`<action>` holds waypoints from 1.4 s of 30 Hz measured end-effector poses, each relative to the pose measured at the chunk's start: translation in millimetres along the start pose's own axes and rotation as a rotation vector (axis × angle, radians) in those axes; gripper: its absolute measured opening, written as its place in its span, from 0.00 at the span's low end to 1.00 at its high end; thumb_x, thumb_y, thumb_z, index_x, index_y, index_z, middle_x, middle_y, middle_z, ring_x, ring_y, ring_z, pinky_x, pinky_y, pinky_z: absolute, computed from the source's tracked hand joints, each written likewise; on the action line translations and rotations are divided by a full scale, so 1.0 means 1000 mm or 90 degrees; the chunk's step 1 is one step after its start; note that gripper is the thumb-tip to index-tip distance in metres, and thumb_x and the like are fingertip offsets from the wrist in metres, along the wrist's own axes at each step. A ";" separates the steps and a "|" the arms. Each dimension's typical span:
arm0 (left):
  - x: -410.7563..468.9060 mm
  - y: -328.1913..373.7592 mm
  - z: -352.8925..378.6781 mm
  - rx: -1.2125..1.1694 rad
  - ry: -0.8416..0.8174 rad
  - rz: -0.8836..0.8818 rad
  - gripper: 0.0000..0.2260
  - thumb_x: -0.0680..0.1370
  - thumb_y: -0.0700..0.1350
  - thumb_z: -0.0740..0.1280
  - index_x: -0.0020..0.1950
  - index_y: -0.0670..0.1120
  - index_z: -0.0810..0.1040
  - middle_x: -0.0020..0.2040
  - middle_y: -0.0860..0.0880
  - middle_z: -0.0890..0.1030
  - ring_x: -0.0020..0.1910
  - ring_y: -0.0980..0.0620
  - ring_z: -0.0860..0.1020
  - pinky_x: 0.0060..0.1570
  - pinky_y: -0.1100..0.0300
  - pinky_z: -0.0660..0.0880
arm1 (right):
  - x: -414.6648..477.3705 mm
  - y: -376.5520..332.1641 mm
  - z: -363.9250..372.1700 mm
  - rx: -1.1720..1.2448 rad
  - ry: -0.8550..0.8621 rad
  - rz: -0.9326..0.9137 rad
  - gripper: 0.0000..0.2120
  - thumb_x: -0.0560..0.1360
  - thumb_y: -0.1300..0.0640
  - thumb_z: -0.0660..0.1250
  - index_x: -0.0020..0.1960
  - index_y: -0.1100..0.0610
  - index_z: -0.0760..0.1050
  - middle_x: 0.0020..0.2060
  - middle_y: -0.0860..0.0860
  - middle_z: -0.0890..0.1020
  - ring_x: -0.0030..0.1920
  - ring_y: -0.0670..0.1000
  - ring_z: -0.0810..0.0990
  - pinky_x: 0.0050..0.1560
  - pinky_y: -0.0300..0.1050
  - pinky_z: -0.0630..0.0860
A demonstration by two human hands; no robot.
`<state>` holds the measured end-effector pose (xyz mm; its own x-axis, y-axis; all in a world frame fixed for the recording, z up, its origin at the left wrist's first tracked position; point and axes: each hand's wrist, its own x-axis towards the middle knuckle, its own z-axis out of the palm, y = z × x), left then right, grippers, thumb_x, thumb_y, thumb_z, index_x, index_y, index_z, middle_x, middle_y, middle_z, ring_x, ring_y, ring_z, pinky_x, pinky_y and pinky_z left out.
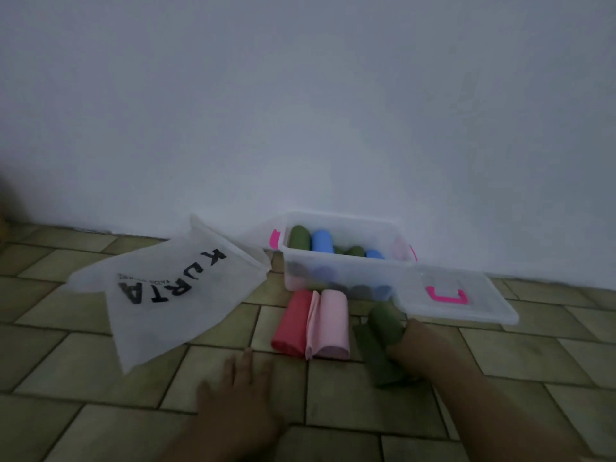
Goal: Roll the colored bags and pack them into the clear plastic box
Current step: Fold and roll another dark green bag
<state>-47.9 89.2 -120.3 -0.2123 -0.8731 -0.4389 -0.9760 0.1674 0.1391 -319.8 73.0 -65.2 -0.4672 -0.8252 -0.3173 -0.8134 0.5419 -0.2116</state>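
The green bag (386, 331) lies at lower centre-right, just in front of the box (333, 265). It is partly rolled, with a dull-green cylinder at its far end and a flat tail trailing toward the bottom edge. It is met on its right by the right hand (411, 341), probably to finish the roll; the fingers are hidden and blurred, so their state cannot be told. The left hand (240, 385) is laid flat on the floor (100, 361) at lower centre, fingers straight and slightly spread, seemingly as a prop. A red roll (290, 323) and a pink roll (331, 325) are parked touching each other before the box, likely awaiting packing. The lid (466, 305) is set aside at right, and green and blue rolls are already inside the box.
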 end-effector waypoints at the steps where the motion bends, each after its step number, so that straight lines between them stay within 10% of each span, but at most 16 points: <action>1: 0.000 -0.003 0.002 -0.010 -0.003 0.001 0.42 0.71 0.68 0.57 0.76 0.58 0.37 0.76 0.49 0.32 0.75 0.44 0.35 0.69 0.34 0.45 | -0.009 -0.003 0.006 -0.022 -0.009 -0.003 0.18 0.72 0.47 0.68 0.57 0.53 0.69 0.45 0.49 0.76 0.45 0.47 0.76 0.44 0.42 0.74; 12: -0.015 -0.006 -0.005 -0.184 0.139 0.020 0.36 0.73 0.63 0.63 0.76 0.57 0.53 0.79 0.50 0.49 0.76 0.49 0.50 0.72 0.42 0.50 | -0.077 -0.020 0.019 0.101 -0.147 -0.109 0.12 0.70 0.46 0.68 0.47 0.49 0.69 0.43 0.47 0.75 0.42 0.45 0.76 0.37 0.37 0.71; 14: -0.027 -0.003 -0.012 -0.440 0.180 0.031 0.27 0.75 0.59 0.64 0.72 0.53 0.65 0.72 0.49 0.68 0.66 0.52 0.70 0.64 0.53 0.67 | -0.086 -0.027 0.024 0.065 -0.036 -0.171 0.17 0.68 0.45 0.69 0.51 0.46 0.65 0.42 0.43 0.74 0.41 0.42 0.75 0.36 0.36 0.70; 16: -0.044 0.005 -0.022 -0.854 0.003 0.042 0.21 0.74 0.60 0.66 0.63 0.52 0.73 0.58 0.48 0.81 0.52 0.50 0.81 0.50 0.54 0.76 | -0.097 -0.036 0.036 0.000 0.136 -0.275 0.21 0.68 0.44 0.70 0.55 0.44 0.64 0.46 0.42 0.73 0.44 0.42 0.73 0.41 0.36 0.70; 20: -0.050 0.010 -0.029 -1.207 -0.161 0.010 0.17 0.75 0.50 0.69 0.59 0.43 0.77 0.56 0.38 0.81 0.51 0.38 0.81 0.49 0.44 0.80 | -0.113 -0.047 0.069 -0.128 0.291 -0.498 0.23 0.73 0.49 0.65 0.67 0.45 0.63 0.60 0.50 0.70 0.55 0.49 0.70 0.52 0.43 0.71; 27: -0.042 -0.010 -0.012 -0.529 0.077 0.017 0.25 0.73 0.49 0.70 0.69 0.51 0.69 0.62 0.49 0.76 0.54 0.52 0.75 0.52 0.60 0.74 | -0.122 -0.020 0.099 -0.149 0.102 -0.504 0.28 0.77 0.46 0.59 0.72 0.35 0.51 0.77 0.49 0.49 0.76 0.55 0.47 0.74 0.54 0.49; 34: -0.008 -0.006 -0.028 -0.184 0.127 -0.031 0.31 0.68 0.62 0.69 0.68 0.53 0.68 0.66 0.47 0.67 0.64 0.45 0.69 0.60 0.49 0.70 | -0.148 -0.049 0.115 0.002 0.067 -0.308 0.51 0.53 0.19 0.54 0.73 0.35 0.47 0.77 0.49 0.44 0.76 0.58 0.43 0.72 0.59 0.53; 42: 0.006 -0.003 -0.021 -0.135 0.163 -0.053 0.26 0.71 0.56 0.69 0.67 0.54 0.66 0.66 0.46 0.65 0.64 0.44 0.66 0.58 0.49 0.66 | -0.143 -0.064 0.102 -0.086 0.076 -0.330 0.35 0.58 0.27 0.58 0.62 0.39 0.63 0.68 0.51 0.64 0.67 0.61 0.60 0.66 0.56 0.61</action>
<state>-45.8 74.1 -105.1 -0.0879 -0.9709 -0.2227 -0.9521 0.0162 0.3053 -165.8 172.8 -101.0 -0.0227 -0.9952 -0.0947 -0.9812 0.0404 -0.1888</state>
